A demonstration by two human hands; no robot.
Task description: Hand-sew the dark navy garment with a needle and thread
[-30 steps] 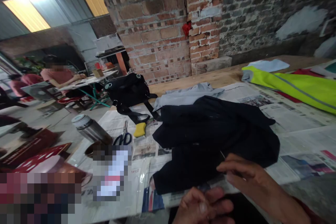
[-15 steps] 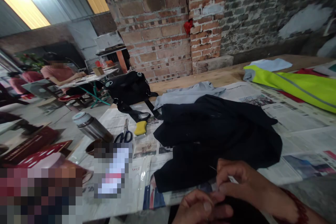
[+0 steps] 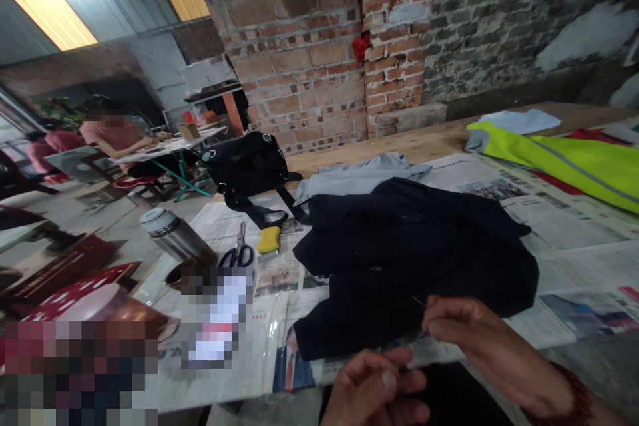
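Observation:
My right hand (image 3: 464,329) is closed in a pinch on a thin needle (image 3: 418,301), whose tip points up and left over the dark navy cloth (image 3: 409,259). Lower down and to the left is my left hand (image 3: 374,386), thumb pressed against curled fingers; whatever it pinches is too small to make out. A faint thread-like line shows just below the right fingertips. The navy garment lies spread on newspaper (image 3: 239,379), beyond both hands. A red beaded bracelet circles my right wrist.
Left on the table are scissors (image 3: 240,249), a yellow sponge-like piece (image 3: 268,239), a steel flask (image 3: 174,233) and a black bag (image 3: 247,163). Grey cloth (image 3: 354,176) lies behind the navy garment, a neon-yellow vest (image 3: 574,163) at right. A person (image 3: 117,136) sits at another table.
My right hand has moved up and right with the needle, away from the left hand, so a gap now separates them. The left hand stays low, shifted slightly left.

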